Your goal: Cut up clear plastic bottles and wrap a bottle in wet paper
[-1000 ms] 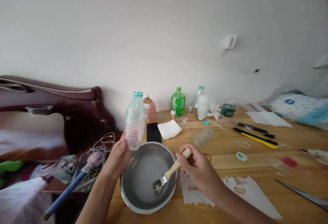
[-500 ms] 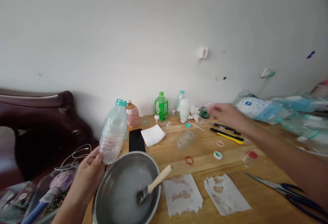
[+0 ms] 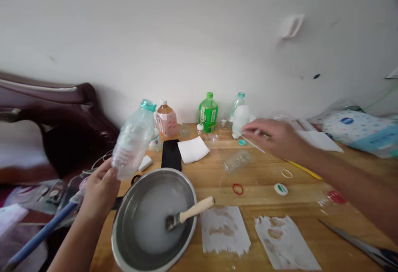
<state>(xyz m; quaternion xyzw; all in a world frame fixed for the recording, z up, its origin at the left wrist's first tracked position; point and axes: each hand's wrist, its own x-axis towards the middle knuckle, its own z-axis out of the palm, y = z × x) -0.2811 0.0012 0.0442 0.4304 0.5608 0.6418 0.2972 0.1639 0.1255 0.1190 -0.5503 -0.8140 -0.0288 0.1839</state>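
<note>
My left hand (image 3: 101,187) grips the lower end of a clear plastic bottle (image 3: 132,143) with a teal neck, tilted above the left rim of a metal bowl (image 3: 118,226). The bowl contains cloudy liquid and a brush (image 3: 195,209) with a wooden handle. Over the back right of the table, my right hand (image 3: 269,137) has its fingers drawn together beside a white-covered bottle (image 3: 240,119). Whether something small is between those fingers is too blurred to tell. A white stick (image 3: 253,144) and a teal cap (image 3: 241,142) lie just below that bottle.
Along the wall stand a pink-labelled bottle (image 3: 167,120) and a green bottle (image 3: 208,114). A black phone (image 3: 171,155) lies beside folded white paper (image 3: 193,150). Two torn sheets (image 3: 225,230) are near the front. Scissors (image 3: 351,239) lie at the right, by a red-capped bottle piece (image 3: 336,197).
The view has shifted, showing more of the table's left and middle. My right hand has moved left and now hovers beside the white-covered bottle. My left hand still holds the clear bottle, tilted a little more.
</note>
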